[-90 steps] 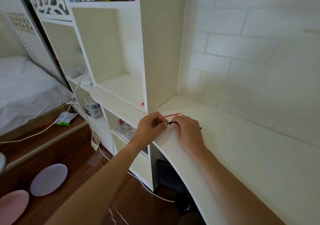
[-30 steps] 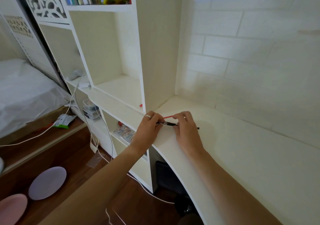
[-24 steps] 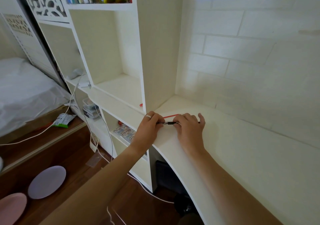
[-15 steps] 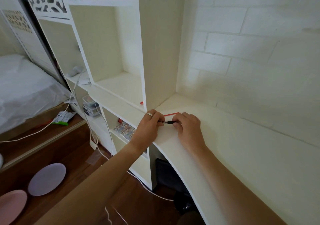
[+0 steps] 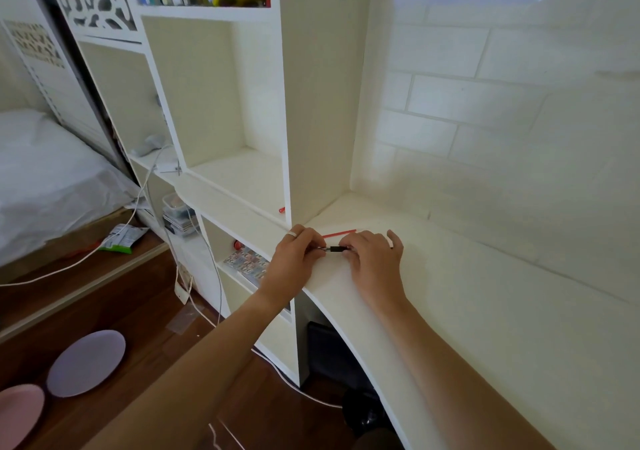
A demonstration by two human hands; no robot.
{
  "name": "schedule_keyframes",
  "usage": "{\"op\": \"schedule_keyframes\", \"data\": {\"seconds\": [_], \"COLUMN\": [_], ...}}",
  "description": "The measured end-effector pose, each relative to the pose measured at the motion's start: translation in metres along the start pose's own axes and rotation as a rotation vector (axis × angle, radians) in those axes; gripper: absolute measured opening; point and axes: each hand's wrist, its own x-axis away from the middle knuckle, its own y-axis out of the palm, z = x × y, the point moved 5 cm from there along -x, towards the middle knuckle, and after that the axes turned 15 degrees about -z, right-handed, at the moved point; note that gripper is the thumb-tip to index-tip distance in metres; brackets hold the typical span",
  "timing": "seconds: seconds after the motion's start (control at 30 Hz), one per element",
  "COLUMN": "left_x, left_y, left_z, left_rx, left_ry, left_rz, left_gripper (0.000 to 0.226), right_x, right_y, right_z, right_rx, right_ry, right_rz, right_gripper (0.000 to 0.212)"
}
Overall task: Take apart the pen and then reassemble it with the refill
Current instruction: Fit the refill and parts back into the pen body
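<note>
A thin black pen point(image 5: 335, 249) is held level just above the white desk point(image 5: 485, 311), between my two hands. My left hand point(image 5: 296, 259), a ring on one finger, pinches the pen's left tip end. The barrel runs under my right hand point(image 5: 375, 264), whose fingers grip it while the little finger sticks out. Most of the pen is hidden by the fingers. Just behind the hands a red refill point(image 5: 338, 234) lies on the desk.
A white shelf unit point(image 5: 287, 103) stands right beside the desk, with a small red piece point(image 5: 281, 209) at the edge of its shelf. The brick-pattern wall point(image 5: 502, 120) closes the back. On the wooden floor lie plates point(image 5: 86, 363) and white cables point(image 5: 194, 297).
Both hands stay on the pen in the same spot. The right hand's fingers shifted on the barrel: curled half a second ago, the little finger now sticks out again.
</note>
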Motion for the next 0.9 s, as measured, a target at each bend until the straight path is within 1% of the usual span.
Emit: {"op": "schedule_keyframes", "data": {"seconds": [0.07, 0.2, 0.3, 0.37, 0.47, 0.53, 0.67, 0.9], "left_x": [0.0, 0.0, 0.004, 0.006, 0.008, 0.008, 0.008, 0.006], "left_y": [-0.001, -0.004, -0.006, -0.005, -0.005, -0.005, -0.005, -0.004], "left_z": [-0.006, -0.009, -0.012, -0.014, -0.015, -0.014, -0.013, -0.014], "left_rx": [0.048, 0.044, 0.045, 0.02, 0.033, 0.057, 0.073, 0.074], "left_ry": [-0.036, 0.0, 0.012, 0.002, -0.037, -0.069, -0.11, -0.126], "left_rz": [0.014, -0.038, -0.041, -0.023, 0.008, 0.011, -0.017, -0.06], "left_gripper": [0.008, 0.012, 0.011, 0.009, 0.008, 0.009, 0.01, 0.01], "right_x": [0.0, -0.001, -0.001, -0.001, 0.003, 0.004, 0.003, 0.003], "right_y": [0.002, 0.001, 0.0, -0.002, -0.006, -0.008, -0.006, -0.007], "right_z": [0.004, 0.01, 0.01, 0.009, 0.014, 0.018, 0.018, 0.015], "right_rx": [0.001, -0.062, -0.107, -0.106, -0.094, -0.119, -0.151, -0.135], "right_ry": [0.026, 0.084, 0.058, 0.06, 0.153, 0.192, 0.191, 0.191], "right_rz": [-0.006, -0.018, -0.035, -0.019, 0.05, 0.062, 0.021, 0.031], "right_gripper": [0.02, 0.019, 0.018, 0.018, 0.02, 0.019, 0.019, 0.021]}}
